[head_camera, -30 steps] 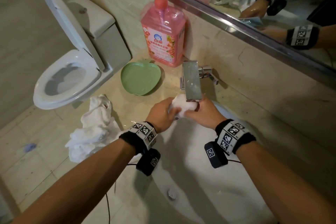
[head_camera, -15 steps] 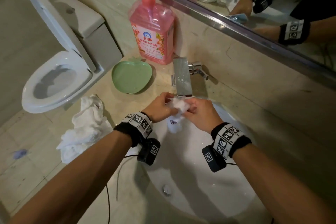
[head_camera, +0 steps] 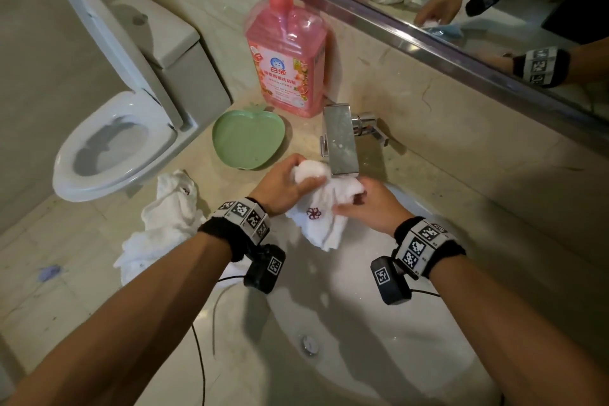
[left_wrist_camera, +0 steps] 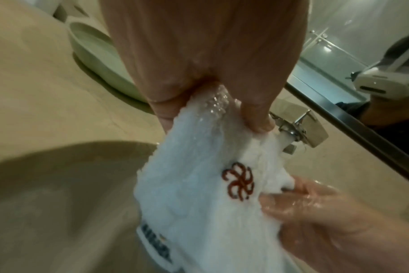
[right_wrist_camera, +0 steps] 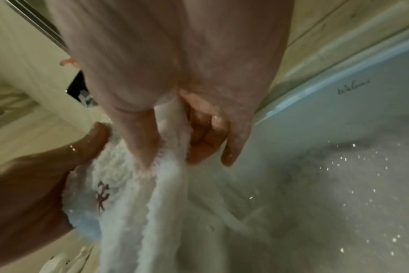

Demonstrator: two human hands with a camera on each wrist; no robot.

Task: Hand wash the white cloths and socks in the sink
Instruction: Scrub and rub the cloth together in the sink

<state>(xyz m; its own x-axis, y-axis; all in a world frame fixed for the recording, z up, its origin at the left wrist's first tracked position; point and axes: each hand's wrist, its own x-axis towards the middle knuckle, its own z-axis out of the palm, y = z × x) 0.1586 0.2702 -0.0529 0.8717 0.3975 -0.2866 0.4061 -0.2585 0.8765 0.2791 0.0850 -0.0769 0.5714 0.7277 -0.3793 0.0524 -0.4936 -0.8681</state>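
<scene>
We held the wet cloth (head_camera: 324,208) under the tap (head_camera: 341,142).
Our left hand (head_camera: 283,186) and right hand (head_camera: 370,208) both squeezed it; the pink bottle (head_camera: 286,66) at 12 o'clock read "白猫".

Both forearms are reaching from the lower frame toward centre, each wrist wearing a black band. The left hand (head_camera: 286,186) is gripping the bunched top of a white terry cloth with a red emblem (head_camera: 324,217); the right hand (head_camera: 370,208) is pinching its right edge.

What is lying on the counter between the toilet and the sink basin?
In the head view, a heap of white cloths lies on the counter between the toilet and the sink basin.
</scene>
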